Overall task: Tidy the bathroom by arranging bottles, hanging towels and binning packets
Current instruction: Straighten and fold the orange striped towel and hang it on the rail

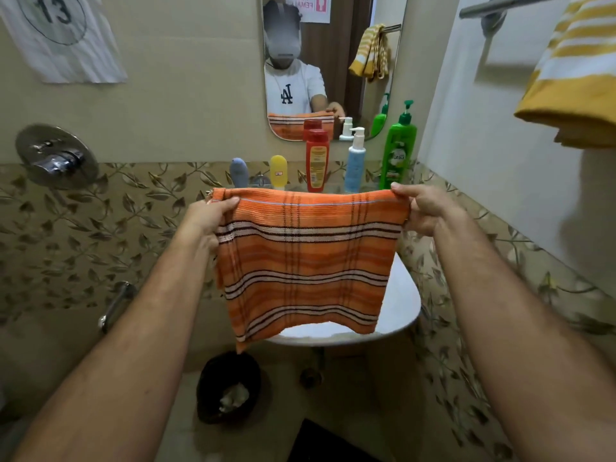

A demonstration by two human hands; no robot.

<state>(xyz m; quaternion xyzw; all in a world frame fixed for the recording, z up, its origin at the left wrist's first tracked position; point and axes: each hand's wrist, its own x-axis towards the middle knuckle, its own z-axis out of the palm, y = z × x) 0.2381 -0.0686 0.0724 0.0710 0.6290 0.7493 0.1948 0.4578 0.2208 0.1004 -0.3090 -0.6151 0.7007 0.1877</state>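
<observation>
An orange striped towel hangs spread out flat in front of me, above the white basin. My left hand grips its top left corner and my right hand pinches its top right corner. Behind the towel several bottles stand in a row at the back of the basin: a grey-blue tube, a yellow tube, a red bottle, a blue pump bottle and a green pump bottle. A yellow striped towel hangs on the steel rail at the upper right.
A black bin with crumpled packets inside stands on the floor below the basin. A mirror hangs on the wall ahead. A chrome shower valve sits on the left wall, with a small handle lower down.
</observation>
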